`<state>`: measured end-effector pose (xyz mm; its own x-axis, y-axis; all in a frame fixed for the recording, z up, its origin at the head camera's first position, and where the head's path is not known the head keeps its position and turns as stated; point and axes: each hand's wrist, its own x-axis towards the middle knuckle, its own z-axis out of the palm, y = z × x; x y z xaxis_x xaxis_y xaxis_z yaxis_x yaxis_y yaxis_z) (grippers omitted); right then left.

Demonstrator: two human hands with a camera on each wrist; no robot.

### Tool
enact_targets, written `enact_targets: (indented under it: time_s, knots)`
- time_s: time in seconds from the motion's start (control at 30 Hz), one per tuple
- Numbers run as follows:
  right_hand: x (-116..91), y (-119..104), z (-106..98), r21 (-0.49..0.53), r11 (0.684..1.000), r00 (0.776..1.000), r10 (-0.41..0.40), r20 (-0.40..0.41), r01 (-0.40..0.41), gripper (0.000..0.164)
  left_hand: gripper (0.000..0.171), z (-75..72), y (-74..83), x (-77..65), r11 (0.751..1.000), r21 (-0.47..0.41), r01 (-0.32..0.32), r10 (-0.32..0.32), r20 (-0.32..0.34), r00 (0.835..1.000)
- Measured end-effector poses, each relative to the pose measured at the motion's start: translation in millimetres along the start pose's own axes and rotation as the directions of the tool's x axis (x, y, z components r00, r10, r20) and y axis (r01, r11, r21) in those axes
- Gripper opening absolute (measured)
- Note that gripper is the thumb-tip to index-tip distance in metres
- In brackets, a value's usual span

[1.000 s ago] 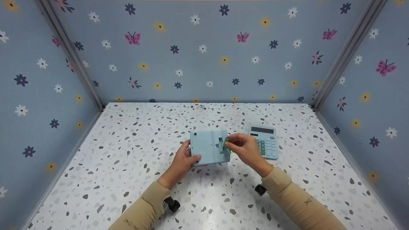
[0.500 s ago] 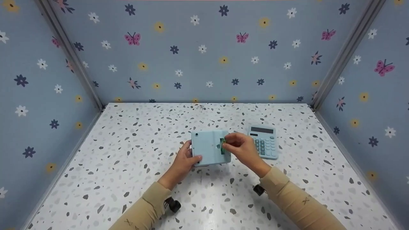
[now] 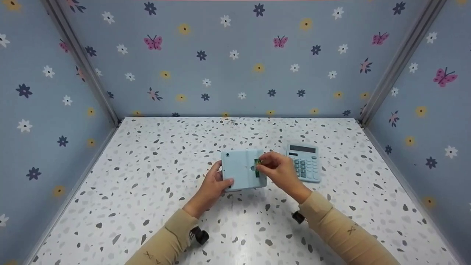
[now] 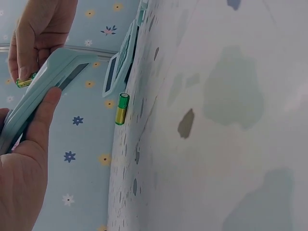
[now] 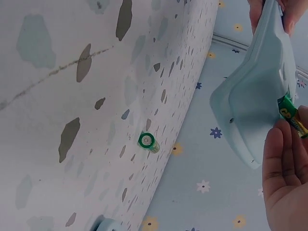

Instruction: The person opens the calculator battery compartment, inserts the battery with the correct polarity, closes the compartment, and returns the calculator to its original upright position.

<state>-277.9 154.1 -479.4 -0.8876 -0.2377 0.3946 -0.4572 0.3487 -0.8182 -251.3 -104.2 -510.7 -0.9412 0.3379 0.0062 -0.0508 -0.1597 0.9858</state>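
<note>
My left hand grips the left end of a light blue calculator, its back facing up toward me and raised off the table. Near its right end is an uncovered battery slot. My right hand pinches a green and yellow battery between thumb and fingers, with one end against the slot. The same battery shows at the fingertips in the left wrist view. A second green and yellow battery lies on the table; in the head view it is hidden.
Another light blue calculator lies face up on the speckled white table, just beyond my right hand, which covers part of it. Flower-patterned blue panels wall in the table at the back and both sides.
The battery in my right hand has gone from tilted outside the slot to lying in line along it. My right hand moved slightly left, and the held calculator shifted slightly right.
</note>
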Motion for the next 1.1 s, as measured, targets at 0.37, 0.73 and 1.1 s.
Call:
enact_targets:
  time_s: [0.37, 0.73, 1.1]
  knots:
    - [-0.6, 6.4, 0.3, 0.021, 0.999, 0.999, 0.046, -0.015, -0.045, 0.009, 0.076, 1.7, -4.2, -0.1, 1.0, -0.026, -0.007, 0.008, 0.036, 0.999]
    - [4.3, 5.5, -4.0, 0.168, 0.97, 0.984, 0.181, 0.002, -0.178, 0.012, 0.074, 1.2, -6.0, -0.4, 1.0, -0.011, -0.018, 0.018, 0.041, 0.999]
    - [7.9, 0.2, -9.9, 0.276, 0.891, 0.932, 0.359, 0.056, -0.36, 0.01, 0.071, 4.4, -7.0, 1.4, 0.999, 0.003, -0.038, 0.038, 0.054, 0.998]
